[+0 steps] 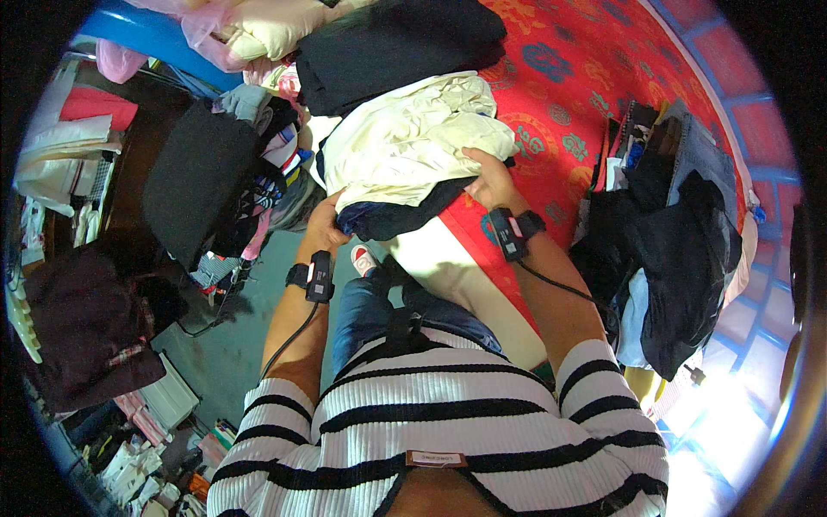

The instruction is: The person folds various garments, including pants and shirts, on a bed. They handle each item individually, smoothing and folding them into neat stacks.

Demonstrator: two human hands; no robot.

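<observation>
A cream fabric garment (413, 139) lies bunched over dark navy and black cloth (400, 216) before me. My left hand (327, 223) grips the bundle's near left corner, its fingers partly hidden by the cloth. At the right edge my right hand (492, 181) holds the cream fabric, the thumb on top and the other fingers largely out of sight. Just beyond the bundle is a folded black cloth (400, 48), close against it.
A red patterned bedspread (549, 97) spreads to the right, with piled dark clothes (672, 239) on it. Left stand a black cloth-draped heap of clothes (200, 174) and a shelf of folded textiles (71, 155). A white box (169, 391) sits on the green floor (226, 368).
</observation>
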